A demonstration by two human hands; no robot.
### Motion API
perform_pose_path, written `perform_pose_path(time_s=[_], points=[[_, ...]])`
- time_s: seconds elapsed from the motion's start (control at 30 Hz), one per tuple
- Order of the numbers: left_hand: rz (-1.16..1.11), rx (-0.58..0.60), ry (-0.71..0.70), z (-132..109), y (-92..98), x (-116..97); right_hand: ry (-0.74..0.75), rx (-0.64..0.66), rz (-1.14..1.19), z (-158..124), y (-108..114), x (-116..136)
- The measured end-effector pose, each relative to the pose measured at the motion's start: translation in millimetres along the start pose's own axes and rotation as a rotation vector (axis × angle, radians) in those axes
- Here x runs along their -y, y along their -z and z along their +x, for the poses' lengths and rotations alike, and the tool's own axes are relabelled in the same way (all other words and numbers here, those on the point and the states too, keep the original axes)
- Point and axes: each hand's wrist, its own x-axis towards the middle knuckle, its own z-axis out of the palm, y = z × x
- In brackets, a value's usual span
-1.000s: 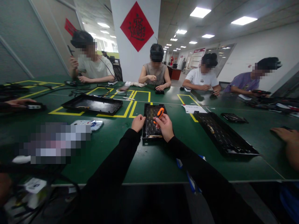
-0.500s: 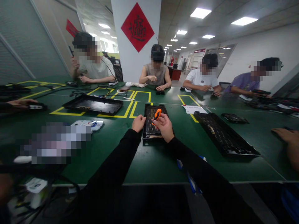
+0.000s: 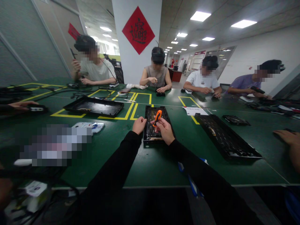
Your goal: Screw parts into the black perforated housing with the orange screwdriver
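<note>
A small black tray-like casing (image 3: pixel 164 115) lies lengthways on the green table (image 3: pixel 150 162) in front of me. My right hand (image 3: pixel 164 129) is closed round an orange-handled screwdriver (image 3: pixel 157 116), its tip pointing down into the near end of the casing. My left hand (image 3: pixel 139 125) is curled shut against the casing's left edge; what its fingers grip is hidden. Both my arms wear black sleeves.
A wide black tray (image 3: pixel 93 105) sits at the left inside yellow tape lines, and a long black casing (image 3: pixel 225 137) lies at the right. A white packet (image 3: pixel 90 126) rests left of my hands. Several people work round the table; another person's hand (image 3: pixel 287 137) is at the right.
The screwdriver has swung from tilted across the casing to nearly upright, tip down into it. My left hand has stayed at the casing's edge.
</note>
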Motion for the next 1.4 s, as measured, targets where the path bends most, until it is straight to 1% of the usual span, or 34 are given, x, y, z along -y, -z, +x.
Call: perform_pose_path(time_s=[0.2,0.33,0.53,0.73,0.93,1.1,1.4], points=[[0.01,0.013,0.015,-1.4,2.6,-3.9,-0.023,0.0,-0.071,0.3,0.9,-2.1],[0.012,0.016,0.006,-1.7,3.8,-5.1,-0.006,-0.035,-0.13,1.5,3.4,-3.9],[0.021,0.013,-0.007,-1.7,3.1,-2.9,-0.002,-0.111,-0.022,5.0,2.9,-7.2],[0.01,0.02,0.005,-2.0,3.2,-2.8,0.004,-0.077,-0.005,3.3,2.2,-4.6],[0.008,0.0,-0.003,-2.2,3.3,-3.6,-0.004,-0.036,0.014,2.4,3.7,-3.6],[0.007,0.004,0.007,-1.9,2.2,-3.1,-0.038,-0.06,0.001,3.3,3.2,-5.1],[0.013,0.005,-0.001,-0.5,1.7,-2.1,-0.028,-0.117,-0.06,2.6,3.0,-4.8]])
